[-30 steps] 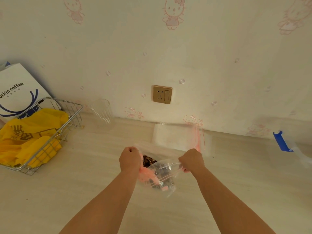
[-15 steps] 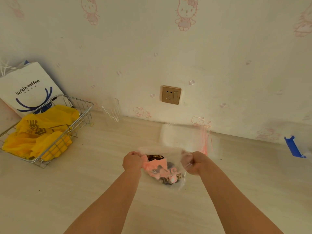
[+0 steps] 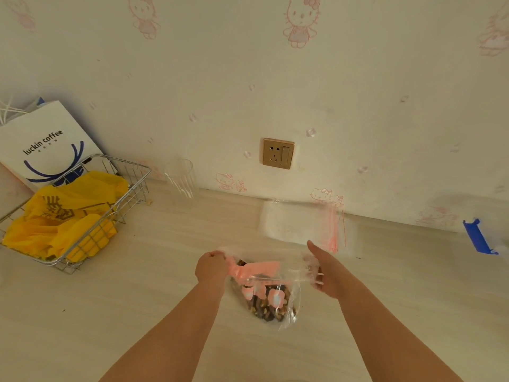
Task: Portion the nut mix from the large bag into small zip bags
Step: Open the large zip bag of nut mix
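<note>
On the tabletop (image 3: 137,312), right in the middle of the head view, sits a clear bag of nuts (image 3: 268,296) with pink shapes on it. The left hand (image 3: 210,268) has its fingers curled tight round the left top corner of the bag. The right hand (image 3: 327,271) is at the right top corner; its thumb sticks up, and I cannot tell if the other fingers pinch the plastic or only touch it.

I think the person is pulling the bag's mouth open. To do this well, both hands should pull apart slowly and keep the bag upright, so no nuts spill out.

A flat pile of small zip bags (image 3: 300,221) lies by the wall, just behind the right hand. They look empty. At the left, a wire basket (image 3: 132,186) holds yellow plastic bags (image 3: 63,219). A clear cup (image 3: 180,179) stands near it, with nothing in it that I can see.
</note>
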